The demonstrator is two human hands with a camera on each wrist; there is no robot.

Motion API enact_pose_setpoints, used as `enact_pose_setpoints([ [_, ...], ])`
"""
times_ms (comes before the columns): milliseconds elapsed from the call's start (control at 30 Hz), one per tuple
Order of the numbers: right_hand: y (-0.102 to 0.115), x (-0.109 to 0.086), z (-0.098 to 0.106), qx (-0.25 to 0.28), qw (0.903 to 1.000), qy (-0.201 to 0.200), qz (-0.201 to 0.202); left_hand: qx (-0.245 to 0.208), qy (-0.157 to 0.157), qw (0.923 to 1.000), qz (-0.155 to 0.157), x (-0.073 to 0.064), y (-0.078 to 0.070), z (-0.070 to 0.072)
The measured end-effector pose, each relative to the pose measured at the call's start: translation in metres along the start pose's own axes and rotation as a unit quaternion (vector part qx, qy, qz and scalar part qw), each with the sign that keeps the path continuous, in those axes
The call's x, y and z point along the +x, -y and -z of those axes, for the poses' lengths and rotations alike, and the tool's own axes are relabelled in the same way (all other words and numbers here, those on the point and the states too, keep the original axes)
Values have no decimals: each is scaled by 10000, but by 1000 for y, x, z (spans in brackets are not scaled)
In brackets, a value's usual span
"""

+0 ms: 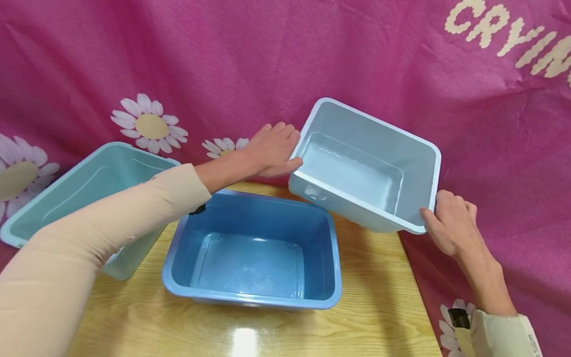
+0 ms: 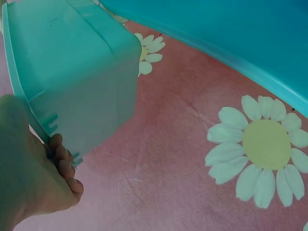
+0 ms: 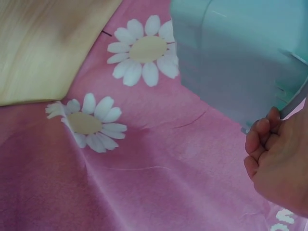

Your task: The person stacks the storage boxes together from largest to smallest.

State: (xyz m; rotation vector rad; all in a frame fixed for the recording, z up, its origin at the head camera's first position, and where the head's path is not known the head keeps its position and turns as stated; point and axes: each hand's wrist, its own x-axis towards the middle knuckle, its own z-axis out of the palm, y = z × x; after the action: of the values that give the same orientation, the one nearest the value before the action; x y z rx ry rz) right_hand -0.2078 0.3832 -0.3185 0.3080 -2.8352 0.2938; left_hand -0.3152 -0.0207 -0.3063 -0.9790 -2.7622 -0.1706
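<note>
Between both hands, a pale blue-grey plastic bin is held tilted, its inside facing the head camera. My left hand grips its left rim, thumb over the edge; in the left wrist view the fingers curl beneath the rim. On the opposite short side my right hand grips the rim near the lower right corner, and the right wrist view shows its fingers curled under. A darker blue bin sits upright on the table, just below and left of the held bin.
A wooden-topped table lies below. At the left a pale green bin stands tilted, partly hidden by my left sleeve. Behind and to the right hangs a magenta cloth with white daisies and lettering.
</note>
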Motion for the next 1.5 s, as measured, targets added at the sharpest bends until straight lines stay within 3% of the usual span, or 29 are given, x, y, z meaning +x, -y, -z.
enact_pose_setpoints([
  [167,7,0,0,85,9999,-4,111,-158,-228,9996,48,-14,1,5],
  [433,21,3,1,176,9989,-122,409,-214,-308,9989,290,-39,1,19],
  [800,39,2,2,386,9965,-159,726,-227,-495,9978,374,-74,2,33],
  [1500,73,1,8,495,9926,155,1098,-2,-496,9969,604,-127,2,55],
])
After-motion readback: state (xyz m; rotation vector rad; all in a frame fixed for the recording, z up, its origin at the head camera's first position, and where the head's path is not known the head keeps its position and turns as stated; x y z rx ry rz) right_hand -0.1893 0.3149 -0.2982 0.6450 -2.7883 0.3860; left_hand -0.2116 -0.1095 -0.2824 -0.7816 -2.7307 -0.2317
